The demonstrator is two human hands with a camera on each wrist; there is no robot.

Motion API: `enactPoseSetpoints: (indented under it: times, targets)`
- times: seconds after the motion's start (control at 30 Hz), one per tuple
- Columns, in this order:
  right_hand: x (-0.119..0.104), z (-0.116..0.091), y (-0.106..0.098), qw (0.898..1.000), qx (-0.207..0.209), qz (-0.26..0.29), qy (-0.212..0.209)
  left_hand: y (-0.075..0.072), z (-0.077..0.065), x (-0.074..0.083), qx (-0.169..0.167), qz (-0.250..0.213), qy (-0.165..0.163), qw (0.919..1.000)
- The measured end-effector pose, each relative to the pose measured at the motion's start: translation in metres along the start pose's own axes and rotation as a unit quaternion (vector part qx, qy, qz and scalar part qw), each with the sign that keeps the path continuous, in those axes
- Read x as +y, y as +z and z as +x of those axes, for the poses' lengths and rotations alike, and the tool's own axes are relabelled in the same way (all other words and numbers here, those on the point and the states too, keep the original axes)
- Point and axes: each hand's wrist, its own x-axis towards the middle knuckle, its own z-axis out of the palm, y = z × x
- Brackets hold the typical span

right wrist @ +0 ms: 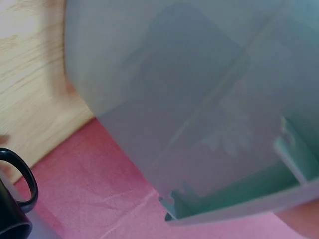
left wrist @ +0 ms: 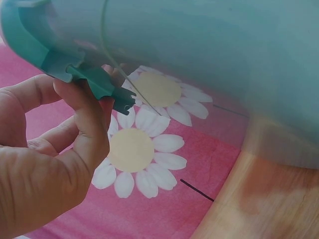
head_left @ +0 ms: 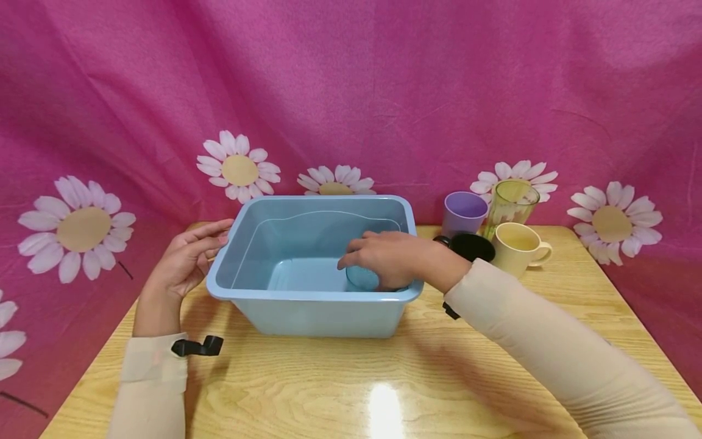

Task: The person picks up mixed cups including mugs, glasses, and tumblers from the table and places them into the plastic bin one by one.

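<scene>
A light blue plastic tub (head_left: 323,314) stands on the table. At its left end, my left hand (head_left: 183,256) touches the outside of the rim, its fingertips against the edge. The left wrist view has the same hand (left wrist: 60,144) under the tub's rim (left wrist: 50,55). My right hand (head_left: 386,259) reaches over the right end and holds a clear blue cup (head_left: 362,278) low inside the tub. Most of that cup is hidden by the hand and the tub's wall. In the right wrist view the tub's outer side (right wrist: 189,89) blocks the cup.
Right of the tub stand a purple cup (head_left: 465,213), a yellow-green glass (head_left: 512,204), a black mug (head_left: 471,247) and a cream mug (head_left: 515,250). A pink flowered cloth (head_left: 351,91) hangs behind the wooden table (head_left: 296,390).
</scene>
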Motion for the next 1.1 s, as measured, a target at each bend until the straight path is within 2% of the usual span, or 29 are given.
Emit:
enactPoseSetpoints:
  times: [0.4, 0.67, 0.87, 1.1]
  targets:
    - [0.009, -0.022, -0.025, 0.997, 0.075, 0.018, 0.007, 0.001, 0.000, 0.002, 0.002, -0.002, -0.001, 1.0000]
    - [0.027, -0.052, -0.040, 0.989, 0.143, 0.028, 0.034, 0.001, -0.001, 0.001, 0.004, 0.001, 0.000, 1.0000]
    - [0.048, -0.079, -0.041, 0.978, 0.192, 0.050, 0.069, 0.001, 0.000, 0.002, 0.011, 0.005, -0.004, 0.9999]
    - [0.069, -0.110, -0.026, 0.972, 0.203, 0.064, 0.103, 0.001, 0.000, 0.002, 0.009, 0.002, -0.005, 0.9999]
